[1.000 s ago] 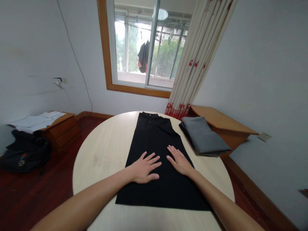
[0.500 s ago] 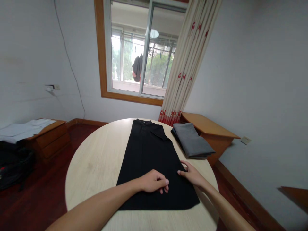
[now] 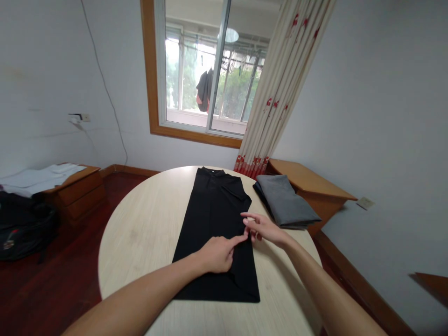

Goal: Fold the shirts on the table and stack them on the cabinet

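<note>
A black short-sleeved polo shirt [image 3: 210, 214] lies on the round table [image 3: 140, 210], its collar at the far end. It is folded lengthwise into a narrow shape, with one sleeve showing at the upper right. My left hand [image 3: 219, 254] rests on the lower half of the shirt; the index finger stretches to the right edge while the other fingers curl loosely. My right hand [image 3: 262, 228] is at that same right edge, fingers apart, close to the left fingertip. Whether its lower fingers touch the cloth is hard to see.
Folded grey and dark garments [image 3: 287, 203] are stacked at the table's right edge. Behind them stands a wooden desk [image 3: 308, 179]. A curtain [image 3: 276, 93] hangs beside the window. On the left are a low cabinet [image 3: 77, 189] with papers and a black backpack [image 3: 24, 228].
The shirt's lower right side has been turned inward, so its bottom is narrower. My right hand has moved up and left, and my left index finger has straightened toward it.
</note>
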The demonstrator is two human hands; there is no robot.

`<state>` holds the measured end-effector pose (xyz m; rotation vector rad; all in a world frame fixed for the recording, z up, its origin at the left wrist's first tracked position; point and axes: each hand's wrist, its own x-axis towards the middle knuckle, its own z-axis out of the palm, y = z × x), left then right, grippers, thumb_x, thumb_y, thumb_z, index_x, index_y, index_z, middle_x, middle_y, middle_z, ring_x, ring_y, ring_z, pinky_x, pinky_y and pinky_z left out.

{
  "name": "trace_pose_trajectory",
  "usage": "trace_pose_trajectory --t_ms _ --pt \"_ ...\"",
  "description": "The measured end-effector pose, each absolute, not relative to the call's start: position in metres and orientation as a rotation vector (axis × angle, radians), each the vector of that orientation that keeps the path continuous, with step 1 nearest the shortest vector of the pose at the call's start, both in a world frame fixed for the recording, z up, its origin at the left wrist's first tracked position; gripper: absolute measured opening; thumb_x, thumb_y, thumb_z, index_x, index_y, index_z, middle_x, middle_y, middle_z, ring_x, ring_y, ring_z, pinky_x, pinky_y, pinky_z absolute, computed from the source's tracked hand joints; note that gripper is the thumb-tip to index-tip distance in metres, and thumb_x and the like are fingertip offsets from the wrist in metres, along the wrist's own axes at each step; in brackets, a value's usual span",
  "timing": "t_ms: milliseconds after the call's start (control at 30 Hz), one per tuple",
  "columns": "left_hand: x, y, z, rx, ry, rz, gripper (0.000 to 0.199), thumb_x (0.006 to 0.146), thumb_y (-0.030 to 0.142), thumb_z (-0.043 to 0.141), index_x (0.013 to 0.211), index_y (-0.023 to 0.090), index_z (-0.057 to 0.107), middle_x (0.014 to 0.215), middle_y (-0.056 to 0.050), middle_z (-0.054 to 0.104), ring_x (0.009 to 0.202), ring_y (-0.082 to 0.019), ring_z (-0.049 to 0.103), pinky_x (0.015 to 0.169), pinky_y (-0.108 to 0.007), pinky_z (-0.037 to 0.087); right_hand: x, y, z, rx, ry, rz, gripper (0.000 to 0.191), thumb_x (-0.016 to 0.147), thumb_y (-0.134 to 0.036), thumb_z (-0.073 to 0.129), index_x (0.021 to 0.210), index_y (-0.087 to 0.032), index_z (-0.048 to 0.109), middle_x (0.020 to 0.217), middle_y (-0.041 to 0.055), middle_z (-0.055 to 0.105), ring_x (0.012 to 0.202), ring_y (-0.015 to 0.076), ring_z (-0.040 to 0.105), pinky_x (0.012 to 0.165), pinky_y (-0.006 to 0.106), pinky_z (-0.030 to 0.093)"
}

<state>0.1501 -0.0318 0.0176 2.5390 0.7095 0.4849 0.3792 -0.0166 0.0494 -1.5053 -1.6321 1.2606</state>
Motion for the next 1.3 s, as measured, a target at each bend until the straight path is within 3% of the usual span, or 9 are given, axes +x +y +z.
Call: trace_pose_trajectory --t_ms 167,333,533,633,800,967,1133,1200,1300 --pt "0.151 -0.031 0.016 2.694 0.551 0.304 0.046 0.072 0.007 0.055 0.111 0.025 0.072 0.112 -0.002 0.075 0.103 -0.025 0.07 0.088 -0.034 0.054 0.415 0.067 0.029 -1.719 -1.233 0.842 0.035 0.083 -0.036 0.069 0.109 -0.012 0.07 0.087 0.0095 0.073 0.061 0.0136 0.064 0.049 0.02 0.045" --pt "0.155 -0.035 0.014 2.69 0.486 0.343 0.05 0.072 0.009 0.056 0.116 0.024 0.071 0.112 -0.003 0.075 0.1 -0.024 0.07 0.084 -0.032 0.056 0.426 0.12 0.01 -1.67 -1.122 0.84 0.029 0.083 -0.033 0.067 0.102 -0.013 0.074 0.099 0.0108 0.076 0.08 0.0183 0.07 0.062 0.024 0.053" --pt "0.157 -0.04 0.017 2.705 0.448 0.36 0.048 0.078 0.017 0.057 0.124 0.023 0.068 0.107 -0.003 0.075 0.094 -0.022 0.07 0.079 -0.03 0.055 0.423 0.157 0.004 -1.621 -1.069 0.807 0.023 0.081 -0.031 0.069 0.093 -0.013 0.075 0.096 0.0129 0.077 0.081 0.0232 0.073 0.068 0.032 0.058" --pt "0.158 -0.039 0.015 2.715 0.438 0.389 0.044 0.08 0.018 0.057 0.123 0.022 0.069 0.104 -0.002 0.076 0.09 -0.02 0.07 0.076 -0.028 0.054 0.418 0.166 0.006 -1.577 -1.132 0.714 0.026 0.08 -0.032 0.069 0.098 -0.015 0.076 0.103 0.0113 0.077 0.097 0.0255 0.072 0.083 0.037 0.057" --pt "0.161 -0.039 0.013 2.861 0.406 0.342 0.033 0.083 0.023 0.063 0.114 0.022 0.073 0.09 -0.001 0.075 0.079 -0.019 0.065 0.073 -0.031 0.051 0.392 0.174 0.012 -1.508 -1.387 0.535 0.035 0.077 -0.034 0.072 0.109 -0.018 0.075 0.123 0.0093 0.07 0.121 0.0256 0.061 0.11 0.041 0.042" --pt "0.159 -0.041 0.022 3.007 0.386 0.329 0.022 0.082 0.033 0.067 0.1 0.023 0.076 0.083 -0.003 0.066 0.077 -0.02 0.055 0.063 -0.033 0.042 0.356 0.175 0.01 -1.609 -1.884 0.21 0.047 0.086 -0.04 0.062 0.126 -0.016 0.067 0.137 0.0133 0.06 0.128 0.0273 0.055 0.112 0.042 0.039" --pt "0.154 -0.038 0.03 3.055 0.241 0.414 0.019 0.081 0.036 0.071 0.077 0.017 0.073 0.097 -0.003 0.067 0.089 -0.02 0.055 0.076 -0.037 0.04 0.336 0.171 0.007 -1.688 -2.086 0.181 0.058 0.089 -0.045 0.058 0.137 -0.014 0.058 0.146 0.0145 0.052 0.133 0.0283 0.05 0.112 0.041 0.038" --pt "0.152 -0.035 0.03 3.065 0.176 0.385 0.02 0.082 0.036 0.07 0.077 0.017 0.072 0.093 -0.002 0.068 0.085 -0.018 0.057 0.08 -0.038 0.04 0.333 0.17 0.008 -1.677 -2.131 0.187 0.059 0.089 -0.047 0.057 0.138 -0.014 0.057 0.147 0.0143 0.051 0.134 0.0282 0.049 0.113 0.04 0.037" --pt "0.149 -0.032 0.026 3.067 0.168 0.3 0.021 0.082 0.037 0.071 0.08 0.017 0.072 0.086 0.0 0.07 0.077 -0.017 0.059 0.072 -0.034 0.042 0.33 0.17 0.009 -1.648 -2.203 0.238 0.064 0.091 -0.052 0.053 0.144 -0.015 0.051 0.148 0.0136 0.05 0.136 0.0287 0.047 0.114 0.042 0.035"
